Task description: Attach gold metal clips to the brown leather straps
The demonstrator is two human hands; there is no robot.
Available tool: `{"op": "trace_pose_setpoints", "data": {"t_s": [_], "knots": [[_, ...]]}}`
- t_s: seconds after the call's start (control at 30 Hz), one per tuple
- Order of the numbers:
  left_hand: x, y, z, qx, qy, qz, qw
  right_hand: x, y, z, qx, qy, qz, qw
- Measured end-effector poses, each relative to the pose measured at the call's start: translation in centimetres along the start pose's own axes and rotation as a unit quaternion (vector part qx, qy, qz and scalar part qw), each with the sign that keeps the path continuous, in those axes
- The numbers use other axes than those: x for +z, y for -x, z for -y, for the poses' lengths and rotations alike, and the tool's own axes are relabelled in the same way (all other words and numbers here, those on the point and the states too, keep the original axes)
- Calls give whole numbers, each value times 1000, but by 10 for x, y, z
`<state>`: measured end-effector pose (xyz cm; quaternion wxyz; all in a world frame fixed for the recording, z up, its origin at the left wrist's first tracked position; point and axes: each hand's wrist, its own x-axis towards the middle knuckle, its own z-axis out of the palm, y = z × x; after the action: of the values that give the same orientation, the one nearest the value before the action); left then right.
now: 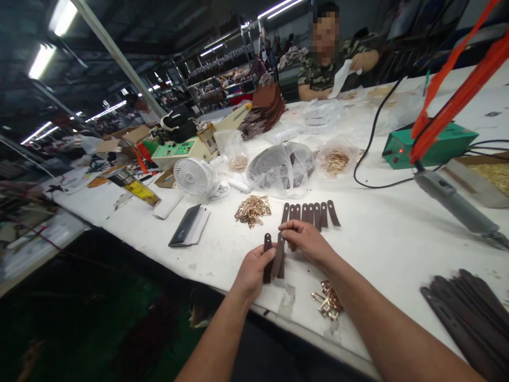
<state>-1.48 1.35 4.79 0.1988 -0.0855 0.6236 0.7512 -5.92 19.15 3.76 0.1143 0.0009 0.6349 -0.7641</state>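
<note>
My left hand [251,271] is closed around dark brown leather strips [268,263] near the table's front edge, their rounded, holed ends pointing up. The fingers of my right hand [305,240] pinch the top end of another brown strip [279,260] beside them, whose lower part is close to my left thumb. Whether a small metal piece is between those fingertips is too small to tell. Just beyond my right hand lies a row of several similar short strips [311,212]. A pile of gold metal fittings [253,210] is to their left, and a smaller pile [328,302] lies below my right forearm.
Long dark strips [469,315] lie stacked at the right. A grey electric screwdriver [457,201] hangs from orange straps near a green box [433,147]. A white fan [194,178], a notebook [190,227] and plastic bags [282,168] stand farther back. Another person sits across the table.
</note>
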Motion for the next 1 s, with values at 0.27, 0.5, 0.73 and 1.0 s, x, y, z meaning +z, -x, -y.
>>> {"op": "trace_pose_setpoints", "data": {"t_s": [0.27,0.5,0.73,1.0], "knots": [[0,-1,1,28,-50,28,998,-3,2,-3,18,-13,34,999],[1,-2,4,35,-49,0,998,-4,2,-5,14,14,40,999],[3,-3,3,27,-2,-28,999,-1,13,3,42,-74,103,991],[4,-4,2,21,29,-55,998,-8,12,6,33,-59,154,986]]}}
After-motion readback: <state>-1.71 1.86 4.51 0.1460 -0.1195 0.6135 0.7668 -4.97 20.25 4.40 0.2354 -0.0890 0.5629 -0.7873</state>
